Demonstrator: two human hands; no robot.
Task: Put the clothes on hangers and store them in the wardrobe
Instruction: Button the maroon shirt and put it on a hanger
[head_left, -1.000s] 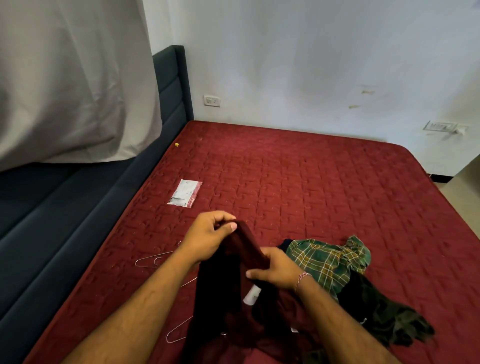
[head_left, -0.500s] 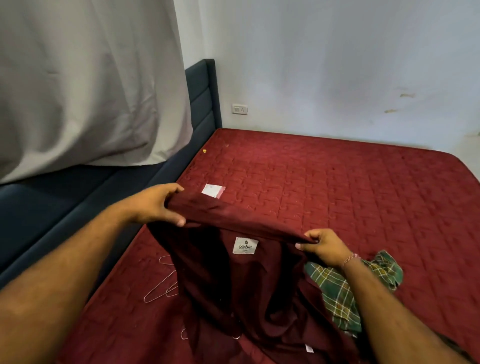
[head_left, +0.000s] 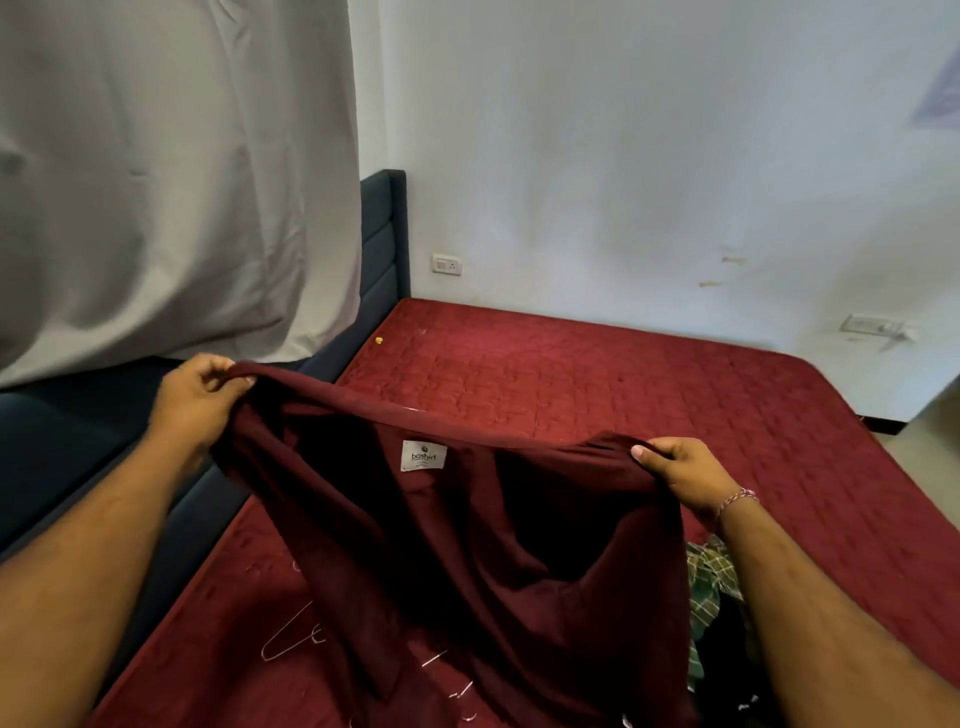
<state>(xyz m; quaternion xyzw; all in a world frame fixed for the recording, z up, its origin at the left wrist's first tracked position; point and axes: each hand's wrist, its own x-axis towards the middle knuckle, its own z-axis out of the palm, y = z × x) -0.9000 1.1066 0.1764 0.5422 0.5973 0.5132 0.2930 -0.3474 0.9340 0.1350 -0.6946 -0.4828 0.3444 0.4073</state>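
Holding dark maroon shirt (head_left: 467, 545) spread above red quilted mattress (head_left: 623, 384): left hand (head_left: 195, 397), right hand (head_left: 680, 470) each pinch shoulder edge. Advise keeping neck open, label up; thin wire hangers (head_left: 291, 642) lie below, unused.

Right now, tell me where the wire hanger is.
In the head view, the wire hanger lies on the red mattress at lower left, beside the hanging edge of the maroon shirt, below the left hand.

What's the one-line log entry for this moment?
left hand: grips maroon shirt | right hand: grips shirt | wire hangers: on bed, unused
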